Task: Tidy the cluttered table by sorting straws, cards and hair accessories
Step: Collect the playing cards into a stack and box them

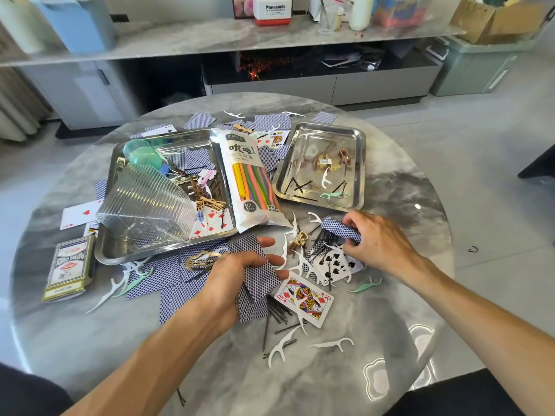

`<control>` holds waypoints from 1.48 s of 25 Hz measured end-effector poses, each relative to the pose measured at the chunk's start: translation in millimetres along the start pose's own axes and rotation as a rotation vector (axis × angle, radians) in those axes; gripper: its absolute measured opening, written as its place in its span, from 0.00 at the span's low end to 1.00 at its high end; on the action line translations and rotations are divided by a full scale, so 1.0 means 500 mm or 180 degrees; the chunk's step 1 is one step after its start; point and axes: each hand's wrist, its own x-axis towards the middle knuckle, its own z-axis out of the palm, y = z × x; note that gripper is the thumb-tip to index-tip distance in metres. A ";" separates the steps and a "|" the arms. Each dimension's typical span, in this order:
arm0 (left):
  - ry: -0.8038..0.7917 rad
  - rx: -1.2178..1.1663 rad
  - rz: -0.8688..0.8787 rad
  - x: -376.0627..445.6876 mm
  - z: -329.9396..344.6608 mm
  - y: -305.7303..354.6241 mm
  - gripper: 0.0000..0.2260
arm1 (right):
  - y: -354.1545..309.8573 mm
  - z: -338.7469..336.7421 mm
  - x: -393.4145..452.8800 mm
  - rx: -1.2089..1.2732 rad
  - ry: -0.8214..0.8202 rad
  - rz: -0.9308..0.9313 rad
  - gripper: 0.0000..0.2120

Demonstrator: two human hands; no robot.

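Observation:
My left hand (231, 280) grips a stack of blue-backed playing cards (255, 277) at the table's middle front. To its right, my right hand (375, 238) pinches a bent blue-backed card (339, 231) lifted just above a pile of black bobby pins (322, 244). Face-up cards lie between the hands: a queen of diamonds (304, 298) and a spade card (332, 262). A bag of coloured straws (250, 181) leans across the large steel tray (120, 250). The small steel tray (359, 163) at right holds hair clips and bobby pins. A gold hair clip (199, 261) lies by my left thumb.
A stack of clear plastic cups (147, 202) lies in the large tray. A card box (70, 267) stands at the left edge. White and green floss picks (280, 349) are scattered over the round marble table (390, 310). More blue-backed cards (199, 120) lie at the far side.

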 end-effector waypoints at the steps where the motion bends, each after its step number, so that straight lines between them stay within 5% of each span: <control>1: -0.0013 0.0006 0.0008 0.001 -0.002 0.000 0.16 | -0.007 -0.006 0.000 0.0089 0.0046 0.0038 0.13; 4: -0.0064 0.0043 0.0000 0.004 0.000 0.001 0.16 | -0.043 -0.029 0.001 0.0481 0.0283 0.0001 0.13; 8: -0.0304 -0.0179 -0.0226 0.002 0.010 0.009 0.17 | -0.150 -0.043 -0.023 0.0885 0.0833 -0.1354 0.12; 13: -0.0433 -0.0188 -0.0651 0.001 0.000 0.015 0.14 | -0.199 -0.027 -0.041 0.0729 0.0454 -0.2309 0.13; 15: -0.0426 -0.0250 -0.0757 -0.001 -0.005 0.017 0.15 | -0.196 -0.024 -0.042 0.0885 0.0398 -0.2160 0.12; 18: -0.0698 -0.0630 -0.0524 -0.001 -0.002 0.024 0.23 | -0.150 -0.041 -0.026 0.1057 0.0269 -0.1078 0.09; 20: -0.0722 -0.0668 -0.0430 0.001 0.005 0.025 0.27 | -0.096 -0.052 -0.017 0.0350 -0.0463 -0.0548 0.08; 23: -0.0607 -0.0557 -0.0461 0.003 0.008 0.023 0.25 | -0.064 -0.038 -0.018 -0.0244 -0.1354 -0.0797 0.14; 29: -0.0572 -0.0544 -0.0462 -0.003 0.004 0.020 0.26 | -0.073 -0.030 0.016 -0.0404 -0.1365 -0.0994 0.32; 37: -0.0355 -0.0411 -0.0451 0.001 -0.004 0.015 0.25 | -0.084 -0.042 0.061 -0.0782 -0.1764 -0.1164 0.28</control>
